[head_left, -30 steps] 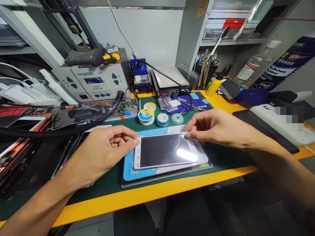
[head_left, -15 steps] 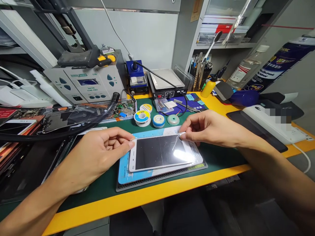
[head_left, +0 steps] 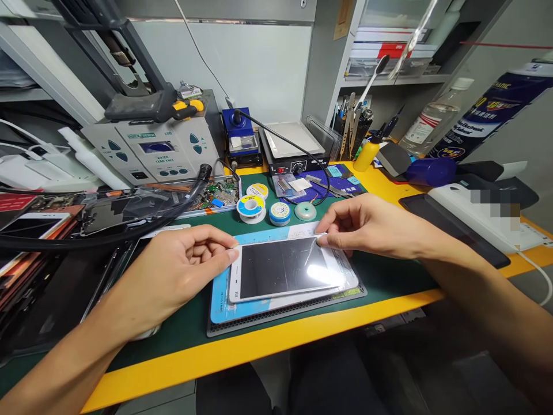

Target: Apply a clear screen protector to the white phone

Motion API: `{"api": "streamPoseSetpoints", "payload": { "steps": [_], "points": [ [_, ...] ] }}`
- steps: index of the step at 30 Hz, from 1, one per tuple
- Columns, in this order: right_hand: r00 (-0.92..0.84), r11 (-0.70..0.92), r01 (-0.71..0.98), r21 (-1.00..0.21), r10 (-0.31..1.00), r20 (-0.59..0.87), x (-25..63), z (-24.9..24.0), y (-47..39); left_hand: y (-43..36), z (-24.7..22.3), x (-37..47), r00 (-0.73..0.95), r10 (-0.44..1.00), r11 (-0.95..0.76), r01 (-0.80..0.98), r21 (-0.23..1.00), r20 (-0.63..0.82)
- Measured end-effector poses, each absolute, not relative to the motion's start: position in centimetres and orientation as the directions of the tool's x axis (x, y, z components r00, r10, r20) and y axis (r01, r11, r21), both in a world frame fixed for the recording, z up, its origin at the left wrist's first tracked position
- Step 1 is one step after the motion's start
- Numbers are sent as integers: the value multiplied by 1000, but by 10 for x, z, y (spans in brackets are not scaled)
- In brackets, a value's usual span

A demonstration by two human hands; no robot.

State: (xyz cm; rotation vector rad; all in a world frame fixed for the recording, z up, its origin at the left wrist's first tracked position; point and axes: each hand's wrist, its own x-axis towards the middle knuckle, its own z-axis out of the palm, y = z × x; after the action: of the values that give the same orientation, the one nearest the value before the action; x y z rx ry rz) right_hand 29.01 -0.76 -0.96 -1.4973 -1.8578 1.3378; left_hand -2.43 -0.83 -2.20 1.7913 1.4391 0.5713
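A white-framed phone screen (head_left: 280,268) with a dark display lies on a light blue pad (head_left: 220,302) over a grey plate, with clear film on its right part. My left hand (head_left: 190,262) pinches the screen's upper left corner between thumb and forefinger. At the upper right corner, my right hand (head_left: 358,227) is closed, its thumb and forefinger on the edge of the clear film (head_left: 316,251). The film looks creased below my right thumb. The other fingers of both hands are curled.
Solder spools (head_left: 251,207) and a small round tin (head_left: 279,213) stand behind the pad. A black hose (head_left: 173,216) crosses the left side over phone parts. At the right are a white power strip (head_left: 479,219) and a dark phone (head_left: 453,230).
The whole view has shifted slightly, so things appear a little further right. Both hands keep nearly the same hold on the screen and film.
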Motion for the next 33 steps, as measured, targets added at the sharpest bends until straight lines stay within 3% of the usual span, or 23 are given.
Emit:
{"api": "streamPoseSetpoints", "payload": {
  "steps": [33],
  "points": [
    [-355,-46,469,-882,904,-237,295,-22,-4,-9,-16,-25,310,937,-51,585,810,-164]
  ]
}}
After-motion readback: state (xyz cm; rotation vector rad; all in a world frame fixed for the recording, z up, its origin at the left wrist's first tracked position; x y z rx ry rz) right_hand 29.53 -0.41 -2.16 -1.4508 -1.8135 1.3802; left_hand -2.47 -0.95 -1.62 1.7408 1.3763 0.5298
